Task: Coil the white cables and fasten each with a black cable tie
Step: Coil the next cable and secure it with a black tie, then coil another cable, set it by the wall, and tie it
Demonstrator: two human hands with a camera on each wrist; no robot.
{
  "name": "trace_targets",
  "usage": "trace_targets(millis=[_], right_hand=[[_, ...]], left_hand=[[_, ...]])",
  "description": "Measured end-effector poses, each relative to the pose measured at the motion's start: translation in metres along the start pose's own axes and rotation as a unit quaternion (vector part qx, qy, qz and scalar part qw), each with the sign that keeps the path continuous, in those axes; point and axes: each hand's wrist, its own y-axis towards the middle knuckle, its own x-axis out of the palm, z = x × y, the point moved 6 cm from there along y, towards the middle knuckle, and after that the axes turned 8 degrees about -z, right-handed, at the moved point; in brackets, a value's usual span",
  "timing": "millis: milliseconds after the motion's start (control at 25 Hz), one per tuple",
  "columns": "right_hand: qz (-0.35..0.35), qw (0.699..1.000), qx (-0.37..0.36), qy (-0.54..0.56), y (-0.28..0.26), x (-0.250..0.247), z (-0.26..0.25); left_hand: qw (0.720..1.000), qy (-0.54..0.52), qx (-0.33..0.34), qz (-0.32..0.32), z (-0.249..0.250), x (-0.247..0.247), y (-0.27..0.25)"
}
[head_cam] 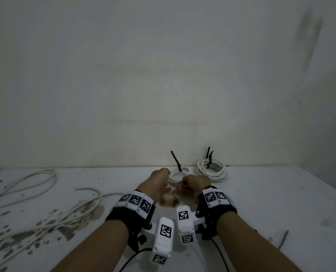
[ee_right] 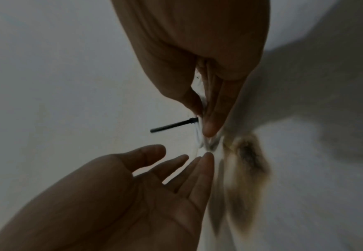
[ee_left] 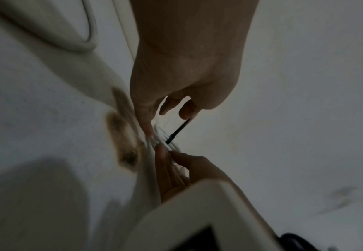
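A small white cable coil (head_cam: 174,176) lies at the back of the table, a black cable tie (head_cam: 176,160) standing up from it. My right hand (head_cam: 195,183) pinches the coil's bundled strands (ee_right: 199,139) between thumb and fingers, just below the tie (ee_right: 171,126). My left hand (head_cam: 159,180) is beside it with its fingers spread and straight (ee_right: 165,169); one fingertip touches the strands and it holds nothing. In the left wrist view the tie (ee_left: 177,131) sticks out from the strands (ee_left: 162,136) between both hands.
A second white coil (head_cam: 212,170) with black ties (head_cam: 209,157) lies against the wall to the right. Loose white cables (head_cam: 25,185) sprawl over the stained left side of the table (head_cam: 271,197). A brown stain (head_cam: 168,201) lies under my hands. A loose black tie (head_cam: 282,239) lies at the right front.
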Motion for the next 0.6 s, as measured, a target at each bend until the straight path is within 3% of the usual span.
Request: trace_targets(millis=[200, 360, 480, 600], right_hand=[[0.004, 1.000, 0.008, 0.013, 0.035, -0.002, -0.002], [-0.010, 1.000, 0.015, -0.017, 0.023, 0.001, -0.003], [-0.039, 0.994, -0.017, -0.105, -0.010, 0.016, -0.020], [-0.085, 0.961, -0.056, -0.256, -0.052, 0.053, -0.040]], left_hand=[[0.999, 0.048, -0.017, 0.011, -0.003, -0.007, 0.027], [0.995, 0.093, -0.018, 0.013, -0.001, -0.014, 0.027], [0.985, 0.171, 0.007, 0.019, 0.009, -0.025, 0.014], [0.949, 0.308, 0.067, 0.031, 0.028, -0.050, -0.018]])
